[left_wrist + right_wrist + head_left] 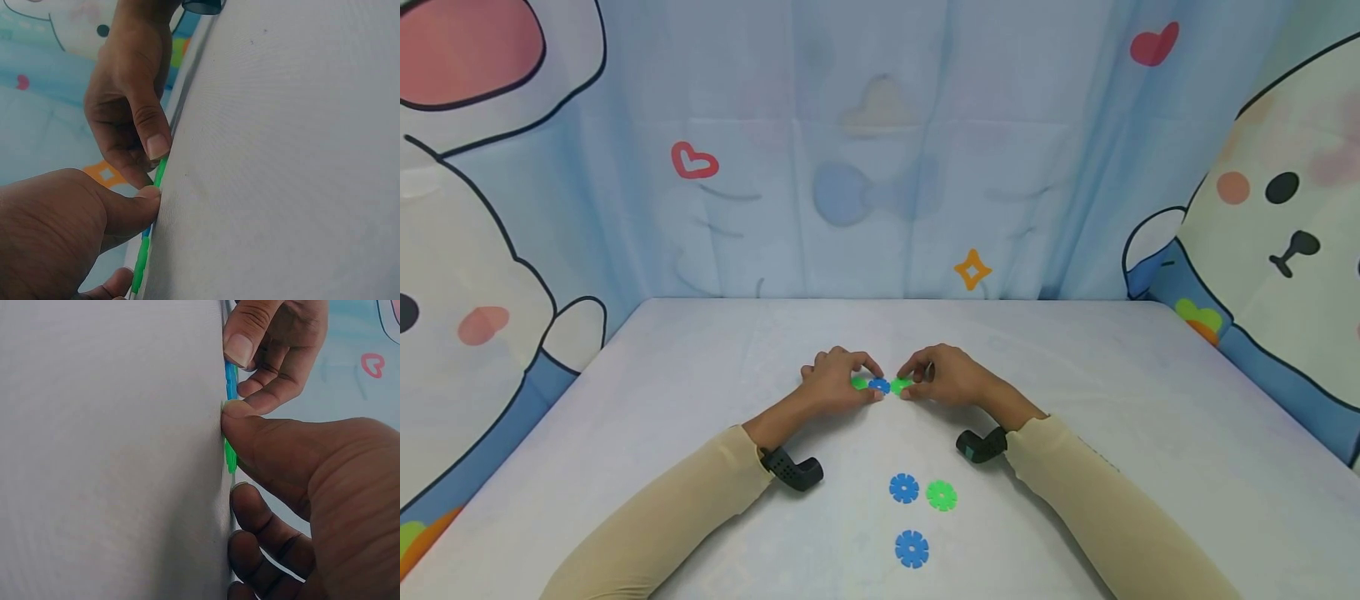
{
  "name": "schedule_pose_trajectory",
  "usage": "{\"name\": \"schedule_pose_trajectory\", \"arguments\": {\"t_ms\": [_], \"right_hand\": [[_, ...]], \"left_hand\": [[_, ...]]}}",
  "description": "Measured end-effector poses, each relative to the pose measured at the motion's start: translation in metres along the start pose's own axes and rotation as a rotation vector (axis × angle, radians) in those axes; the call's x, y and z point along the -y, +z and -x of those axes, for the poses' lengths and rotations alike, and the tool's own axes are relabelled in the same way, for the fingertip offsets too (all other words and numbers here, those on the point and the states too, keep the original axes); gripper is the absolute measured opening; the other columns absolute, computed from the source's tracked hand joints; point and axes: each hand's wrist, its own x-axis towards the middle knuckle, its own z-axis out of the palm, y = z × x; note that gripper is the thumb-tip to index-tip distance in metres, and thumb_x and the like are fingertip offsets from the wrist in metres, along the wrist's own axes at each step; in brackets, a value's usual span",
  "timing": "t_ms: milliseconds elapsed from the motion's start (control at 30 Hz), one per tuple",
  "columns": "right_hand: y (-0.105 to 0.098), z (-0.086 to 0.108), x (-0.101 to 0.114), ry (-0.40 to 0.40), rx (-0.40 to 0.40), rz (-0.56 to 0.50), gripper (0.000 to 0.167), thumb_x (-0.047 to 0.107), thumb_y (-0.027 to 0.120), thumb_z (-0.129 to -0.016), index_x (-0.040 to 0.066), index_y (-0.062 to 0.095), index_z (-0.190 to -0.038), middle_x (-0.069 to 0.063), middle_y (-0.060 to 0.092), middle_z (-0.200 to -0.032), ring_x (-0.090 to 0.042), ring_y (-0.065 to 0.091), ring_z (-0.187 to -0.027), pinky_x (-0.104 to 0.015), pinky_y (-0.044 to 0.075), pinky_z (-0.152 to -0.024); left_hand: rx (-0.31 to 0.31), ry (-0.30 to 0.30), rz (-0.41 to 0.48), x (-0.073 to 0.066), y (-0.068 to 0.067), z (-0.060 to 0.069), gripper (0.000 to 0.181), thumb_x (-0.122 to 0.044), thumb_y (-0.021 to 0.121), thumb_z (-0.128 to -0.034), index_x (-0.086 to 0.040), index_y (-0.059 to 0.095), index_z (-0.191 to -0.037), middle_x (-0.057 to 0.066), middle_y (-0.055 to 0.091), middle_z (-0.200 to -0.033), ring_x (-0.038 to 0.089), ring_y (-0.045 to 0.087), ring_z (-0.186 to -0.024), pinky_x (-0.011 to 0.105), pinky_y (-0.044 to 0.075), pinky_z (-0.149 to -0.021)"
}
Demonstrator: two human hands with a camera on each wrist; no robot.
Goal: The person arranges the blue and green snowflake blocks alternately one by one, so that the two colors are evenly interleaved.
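At the table's middle, the left hand (837, 382) pinches a blue notched disc (878, 385) between thumb and forefinger, with a green disc (859, 382) just left of it, partly under the hand. The right hand (953, 377) pinches another green disc (900, 386) directly right of the blue one. In the left wrist view, the green disc (160, 170) stands edge-on between the two thumbs. From the right wrist, the blue disc (231, 381) shows between the thumb tips, and green (230, 456) beyond the right thumb. Whether the discs interlock, I cannot tell.
Nearer the front of the white table (737, 333) lie a blue disc (904, 488), a green disc (942, 495) beside it, and another blue disc (912, 549) in front. A blue printed curtain (760, 233) hangs behind the table.
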Motion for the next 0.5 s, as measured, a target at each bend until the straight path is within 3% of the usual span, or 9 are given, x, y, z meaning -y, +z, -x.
{"name": "schedule_pose_trajectory", "arguments": {"t_ms": [133,267,400,500], "right_hand": [[-0.012,0.003,-0.002,-0.03,0.048,-0.002,0.042,0.036,0.076,-0.086,0.017,0.069,-0.122,0.0,0.066,-0.095,-0.015,0.057,-0.082,-0.028,0.048,-0.07],[-0.037,0.014,-0.002,-0.081,0.044,-0.004,0.051,0.042,0.07,-0.09,0.018,0.061,-0.134,0.0,0.068,-0.099,-0.015,0.061,-0.086,-0.03,0.05,-0.073],[-0.048,0.039,0.005,-0.115,0.01,-0.012,0.044,0.039,0.07,-0.091,0.017,0.065,-0.129,0.003,0.067,-0.094,-0.012,0.061,-0.083,-0.029,0.051,-0.073],[-0.041,0.059,0.016,-0.152,0.045,-0.031,0.038,0.035,0.071,-0.09,0.015,0.068,-0.122,0.005,0.066,-0.092,-0.011,0.061,-0.081,-0.027,0.052,-0.072]], "left_hand": [[0.006,0.007,-0.001,0.0,0.001,-0.001,0.028,-0.041,0.072,-0.0864,-0.031,0.069,-0.112,0.008,0.058,-0.124,0.032,0.048,-0.116,0.056,0.034,-0.095],[0.006,0.014,-0.007,-0.002,0.002,-0.002,0.029,-0.043,0.072,-0.0859,-0.031,0.068,-0.112,0.008,0.058,-0.123,0.031,0.047,-0.115,0.056,0.034,-0.094],[0.015,0.041,-0.018,-0.005,0.002,-0.001,0.032,-0.044,0.072,-0.0855,-0.029,0.068,-0.114,0.009,0.058,-0.12,0.032,0.047,-0.115,0.056,0.034,-0.094],[0.015,0.054,-0.038,-0.006,0.001,-0.001,0.033,-0.044,0.072,-0.0853,-0.029,0.068,-0.114,0.009,0.058,-0.119,0.032,0.048,-0.115,0.056,0.033,-0.094]]}}
